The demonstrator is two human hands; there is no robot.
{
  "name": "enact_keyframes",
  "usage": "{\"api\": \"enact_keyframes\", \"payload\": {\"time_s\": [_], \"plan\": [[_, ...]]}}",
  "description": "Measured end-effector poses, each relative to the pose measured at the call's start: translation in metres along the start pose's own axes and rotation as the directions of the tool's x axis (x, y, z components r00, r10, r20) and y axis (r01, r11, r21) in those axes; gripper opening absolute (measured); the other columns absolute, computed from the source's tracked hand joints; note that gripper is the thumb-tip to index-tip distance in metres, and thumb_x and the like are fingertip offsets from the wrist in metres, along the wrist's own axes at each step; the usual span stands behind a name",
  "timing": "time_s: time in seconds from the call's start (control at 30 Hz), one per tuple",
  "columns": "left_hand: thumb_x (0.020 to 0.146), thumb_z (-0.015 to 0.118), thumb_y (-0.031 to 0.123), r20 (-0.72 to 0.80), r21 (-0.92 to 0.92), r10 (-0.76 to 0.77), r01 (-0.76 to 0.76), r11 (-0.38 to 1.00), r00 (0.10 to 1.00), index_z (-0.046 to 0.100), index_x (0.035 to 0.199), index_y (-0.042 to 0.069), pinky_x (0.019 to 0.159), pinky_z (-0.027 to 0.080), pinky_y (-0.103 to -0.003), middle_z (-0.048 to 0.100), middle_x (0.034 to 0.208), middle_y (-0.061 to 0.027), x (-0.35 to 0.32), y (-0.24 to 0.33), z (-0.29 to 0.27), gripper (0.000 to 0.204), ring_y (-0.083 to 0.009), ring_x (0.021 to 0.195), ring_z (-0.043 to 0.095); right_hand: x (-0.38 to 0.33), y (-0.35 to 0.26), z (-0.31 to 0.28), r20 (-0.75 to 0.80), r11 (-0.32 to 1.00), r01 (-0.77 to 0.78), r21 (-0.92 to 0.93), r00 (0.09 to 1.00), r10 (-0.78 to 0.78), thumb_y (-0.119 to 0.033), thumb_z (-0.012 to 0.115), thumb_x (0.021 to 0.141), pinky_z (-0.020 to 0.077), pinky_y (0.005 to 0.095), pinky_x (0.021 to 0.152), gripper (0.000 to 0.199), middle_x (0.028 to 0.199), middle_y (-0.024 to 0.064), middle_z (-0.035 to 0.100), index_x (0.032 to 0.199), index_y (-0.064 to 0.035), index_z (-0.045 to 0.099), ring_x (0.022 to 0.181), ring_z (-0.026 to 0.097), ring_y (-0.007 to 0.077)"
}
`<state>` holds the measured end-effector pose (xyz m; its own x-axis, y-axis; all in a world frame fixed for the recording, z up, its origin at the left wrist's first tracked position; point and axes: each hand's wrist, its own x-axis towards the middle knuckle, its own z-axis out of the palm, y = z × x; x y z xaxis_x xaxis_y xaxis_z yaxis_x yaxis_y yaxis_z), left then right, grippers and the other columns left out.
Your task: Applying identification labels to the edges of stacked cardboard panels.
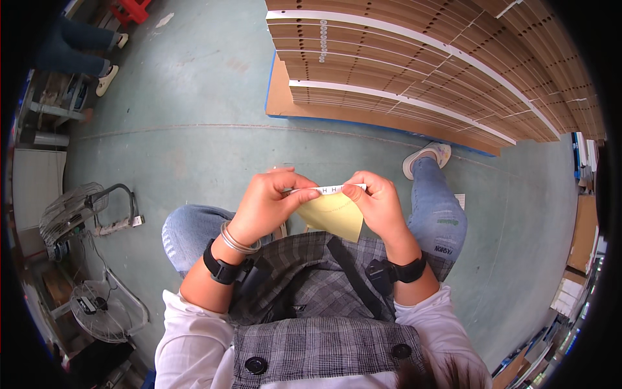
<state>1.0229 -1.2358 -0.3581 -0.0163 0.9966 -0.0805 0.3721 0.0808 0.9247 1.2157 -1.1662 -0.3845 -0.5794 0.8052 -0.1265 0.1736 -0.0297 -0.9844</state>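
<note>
Between both hands, over my lap, I hold a yellow sheet of paper (338, 217) with a white printed strip (331, 190) along its top edge. My left hand (269, 202) pinches the strip's left end between thumb and fingers. At the other end, my right hand (379, 204) has its thumb pressed on the strip, fingers curled behind it. The sheet hangs down toward me, its lower corner above a grey plaid apron (304, 259). Whether the strip is folded over or stuck to the sheet, I cannot tell.
A large stack of brown boards (414, 58) with dark holes stands on the floor at the far right. Two metal fans (100, 311) are at the left. Another person's legs (78, 52) show at the far left, near a red stool (131, 10). Cartons (583, 227) line the right side.
</note>
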Motion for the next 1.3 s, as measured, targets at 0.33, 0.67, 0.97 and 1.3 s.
{"api": "enact_keyframes", "payload": {"time_s": [0.33,0.67,0.97,1.3], "plan": [[0.078,0.064,0.012,-0.006,-0.149,-0.156,0.154,0.977,0.988,0.065,0.088,0.003,0.057,0.047,-0.023,0.064,0.074,-0.0068,-0.006,0.002,0.007,0.014,-0.0098,0.063,0.058,-0.001,-0.009,0.001,0.114,0.992,-0.047,0.120,0.993,0.034,-0.007,0.059,0.081,0.0445,0.0218,0.067,0.010,0.083,0.0021,0.060,0.089,-0.0010,0.059,0.076,0.054,0.0067],[0.083,0.057,0.007,0.101,-0.265,-0.108,0.131,0.955,0.989,0.060,0.091,-0.002,0.046,0.052,-0.022,0.062,0.083,-0.0064,-0.004,0.005,0.010,0.012,-0.0108,0.065,0.060,-0.001,-0.010,0.000,0.119,0.996,0.019,0.088,0.992,-0.029,-0.003,0.057,0.080,0.0422,0.0220,0.067,0.006,0.079,0.0016,0.058,0.085,-0.0018,0.059,0.076,0.053,0.0072],[0.081,0.057,0.006,0.061,-0.333,-0.119,0.133,0.934,0.991,0.063,0.089,0.002,0.069,0.046,-0.024,0.064,0.083,-0.0045,-0.005,0.001,0.013,0.010,-0.0104,0.076,0.059,-0.002,-0.006,0.002,0.098,0.980,-0.012,0.198,0.995,-0.007,0.001,0.052,0.082,0.0425,0.0221,0.071,0.011,0.084,0.0013,0.056,0.092,-0.0014,0.057,0.080,0.053,0.0077],[0.081,0.061,0.007,0.030,-0.350,-0.179,0.178,0.920,0.983,0.059,0.091,0.004,0.066,0.043,-0.019,0.061,0.080,0.0003,-0.004,-0.005,0.008,0.010,-0.0044,0.073,0.053,-0.001,-0.001,0.002,0.084,0.962,-0.027,0.273,0.996,0.004,0.001,0.052,0.082,0.0419,0.0209,0.068,0.011,0.086,0.0007,0.056,0.092,-0.0019,0.056,0.078,0.052,0.0064]]}}
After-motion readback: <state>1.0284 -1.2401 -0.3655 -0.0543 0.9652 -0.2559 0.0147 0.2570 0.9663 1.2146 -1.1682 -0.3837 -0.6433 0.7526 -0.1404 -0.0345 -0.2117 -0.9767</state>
